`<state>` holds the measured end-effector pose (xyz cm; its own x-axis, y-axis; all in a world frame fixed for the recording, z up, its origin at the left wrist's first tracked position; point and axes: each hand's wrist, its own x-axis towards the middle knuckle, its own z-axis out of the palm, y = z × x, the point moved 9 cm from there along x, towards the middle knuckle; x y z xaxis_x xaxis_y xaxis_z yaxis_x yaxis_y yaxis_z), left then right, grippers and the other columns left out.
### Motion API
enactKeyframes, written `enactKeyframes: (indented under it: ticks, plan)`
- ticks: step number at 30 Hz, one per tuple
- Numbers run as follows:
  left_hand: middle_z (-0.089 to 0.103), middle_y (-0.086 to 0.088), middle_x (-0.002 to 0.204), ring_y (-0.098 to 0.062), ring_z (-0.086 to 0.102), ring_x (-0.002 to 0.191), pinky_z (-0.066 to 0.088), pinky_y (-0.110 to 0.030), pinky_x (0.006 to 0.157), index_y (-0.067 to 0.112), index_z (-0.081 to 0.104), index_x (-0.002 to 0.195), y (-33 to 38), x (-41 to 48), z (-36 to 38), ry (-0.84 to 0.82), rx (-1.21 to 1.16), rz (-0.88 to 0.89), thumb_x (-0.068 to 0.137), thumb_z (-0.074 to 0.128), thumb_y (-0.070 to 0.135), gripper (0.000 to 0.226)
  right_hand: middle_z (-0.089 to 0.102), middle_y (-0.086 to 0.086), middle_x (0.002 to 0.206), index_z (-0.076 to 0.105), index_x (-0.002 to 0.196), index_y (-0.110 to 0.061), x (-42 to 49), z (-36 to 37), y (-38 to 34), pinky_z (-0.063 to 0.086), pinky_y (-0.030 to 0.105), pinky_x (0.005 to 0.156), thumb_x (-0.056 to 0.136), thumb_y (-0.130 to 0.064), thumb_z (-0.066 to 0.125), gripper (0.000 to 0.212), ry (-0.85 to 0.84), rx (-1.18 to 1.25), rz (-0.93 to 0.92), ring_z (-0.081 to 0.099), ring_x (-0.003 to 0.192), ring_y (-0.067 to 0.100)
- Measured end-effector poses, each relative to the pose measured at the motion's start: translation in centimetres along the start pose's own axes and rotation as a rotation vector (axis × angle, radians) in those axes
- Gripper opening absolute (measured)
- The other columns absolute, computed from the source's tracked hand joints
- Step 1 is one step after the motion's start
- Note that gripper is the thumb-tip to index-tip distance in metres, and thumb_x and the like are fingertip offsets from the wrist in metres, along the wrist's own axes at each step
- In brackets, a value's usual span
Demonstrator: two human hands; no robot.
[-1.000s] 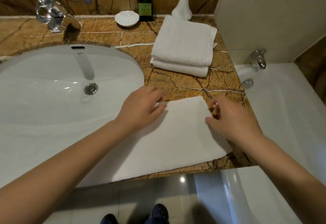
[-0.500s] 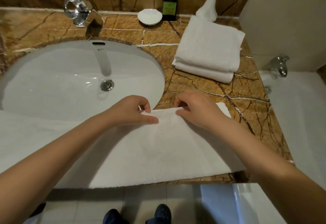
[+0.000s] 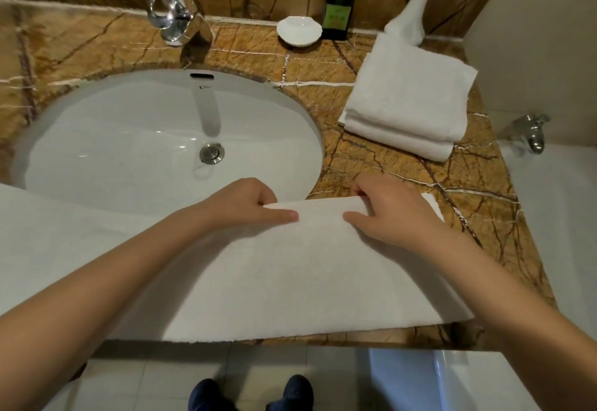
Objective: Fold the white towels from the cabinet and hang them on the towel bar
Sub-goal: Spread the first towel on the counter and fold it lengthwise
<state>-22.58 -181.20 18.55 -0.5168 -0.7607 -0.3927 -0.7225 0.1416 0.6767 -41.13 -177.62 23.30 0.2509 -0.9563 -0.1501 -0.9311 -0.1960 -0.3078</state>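
White towel [image 3: 290,268], far edge pinched by left hand [image 3: 245,203] and right hand [image 3: 387,213], overhangs the sink [image 3: 97,152]; uneven lift risks a skewed fold or wetting.

Three towels [image 3: 290,281] (two stacked), two hands [image 3: 245,207]

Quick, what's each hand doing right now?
Left hand: pinching the far edge of the white towel.
Right hand: pinching the same edge.
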Motion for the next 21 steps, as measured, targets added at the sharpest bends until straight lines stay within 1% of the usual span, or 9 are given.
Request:
enactKeyframes:
  ticks: [2, 5, 7, 9, 14, 16, 17, 19, 21]
  plan:
    - [0.036, 0.008, 0.043, -0.01, 0.034, 0.043, 0.028, -0.02, 0.045, 0.019, 0.04, 0.044, -1.9, -0.8, 0.1, -0.12, -0.106, -0.047, 0.079, 0.072, 0.044, 0.054, 0.048, -0.012, 0.078, 0.045, 0.076, -0.03, -0.2, 0.4, 0.5, 0.034, 0.035, 0.07, 0.087, -0.047, 0.057, 0.024, -0.078, -0.049, -0.016, 0.045, 0.08, 0.017]
    - [0.033, 0.006, 0.048, -0.012, 0.03, 0.047, 0.026, -0.021, 0.048, 0.016, 0.037, 0.05, -3.6, -2.1, -0.9, -0.141, -0.108, -0.037, 0.081, 0.072, 0.034, 0.051, 0.039, -0.015, 0.071, 0.03, 0.064, -0.033, -1.0, 0.2, 1.8, 0.031, 0.034, 0.068, 0.086, -0.048, 0.059, 0.04, -0.145, -0.092, 0.004, 0.041, 0.076, 0.015]
    - [0.031, 0.005, 0.051, -0.01, 0.029, 0.049, 0.026, -0.019, 0.049, 0.013, 0.036, 0.052, -3.6, -2.9, -1.6, -0.117, -0.114, 0.006, 0.083, 0.071, 0.032, 0.05, 0.044, -0.014, 0.078, 0.034, 0.066, -0.031, -1.8, -0.1, 3.3, 0.034, 0.035, 0.069, 0.085, -0.053, 0.057, 0.037, -0.195, -0.183, 0.035, 0.044, 0.082, 0.014]
    - [0.032, 0.005, 0.054, -0.008, 0.029, 0.051, 0.025, -0.017, 0.049, 0.008, 0.042, 0.056, -2.6, -3.6, -1.7, -0.108, -0.112, 0.065, 0.085, 0.069, 0.032, 0.046, 0.045, -0.014, 0.079, 0.038, 0.068, -0.029, -2.7, -0.4, 4.8, 0.034, 0.034, 0.069, 0.084, -0.056, 0.056, 0.036, -0.233, -0.239, 0.078, 0.047, 0.086, 0.013]
    - [0.044, 0.008, 0.058, -0.006, 0.04, 0.055, 0.032, -0.019, 0.055, 0.016, 0.059, 0.061, 1.1, -4.0, -1.2, -0.122, -0.061, 0.133, 0.087, 0.066, 0.034, 0.032, 0.043, -0.013, 0.08, 0.045, 0.066, -0.025, -3.9, -2.3, 8.0, 0.029, 0.034, 0.07, 0.08, -0.057, 0.061, 0.039, -0.267, -0.376, 0.237, 0.041, 0.088, 0.013]
    - [0.047, 0.008, 0.06, -0.003, 0.043, 0.056, 0.033, -0.021, 0.057, 0.02, 0.055, 0.062, 2.0, -4.1, -0.7, -0.123, 0.062, 0.119, 0.09, 0.06, 0.038, 0.033, 0.041, -0.014, 0.08, 0.05, 0.071, -0.028, -3.7, -3.4, 8.0, 0.029, 0.035, 0.073, 0.076, -0.055, 0.067, 0.032, -0.23, -0.404, 0.275, 0.041, 0.092, 0.015]
    - [0.045, 0.008, 0.06, -0.004, 0.042, 0.058, 0.032, -0.024, 0.056, 0.023, 0.047, 0.061, 2.3, -4.2, -0.3, -0.101, 0.168, 0.113, 0.093, 0.054, 0.041, 0.037, 0.04, -0.015, 0.081, 0.052, 0.077, -0.033, -3.4, -3.8, 7.3, 0.03, 0.036, 0.075, 0.074, -0.05, 0.07, 0.025, -0.178, -0.382, 0.255, 0.043, 0.095, 0.015]
    - [0.041, 0.008, 0.062, -0.007, 0.04, 0.062, 0.029, -0.03, 0.057, 0.023, 0.037, 0.063, 3.0, -4.4, 0.6, -0.018, 0.322, 0.105, 0.096, 0.045, 0.042, 0.04, 0.043, -0.018, 0.084, 0.057, 0.092, -0.039, -2.7, -3.9, 4.0, 0.034, 0.037, 0.078, 0.071, -0.033, 0.073, 0.027, -0.049, -0.207, 0.122, 0.048, 0.097, 0.015]
    - [0.04, 0.009, 0.063, -0.013, 0.041, 0.068, 0.029, -0.03, 0.059, 0.023, 0.036, 0.064, 3.1, -4.9, 1.3, 0.067, 0.338, 0.091, 0.098, 0.042, 0.041, 0.038, 0.054, -0.017, 0.087, 0.062, 0.096, -0.033, -2.3, -3.1, -0.5, 0.041, 0.037, 0.079, 0.072, -0.026, 0.071, 0.026, 0.002, 0.018, -0.063, 0.053, 0.092, 0.013]
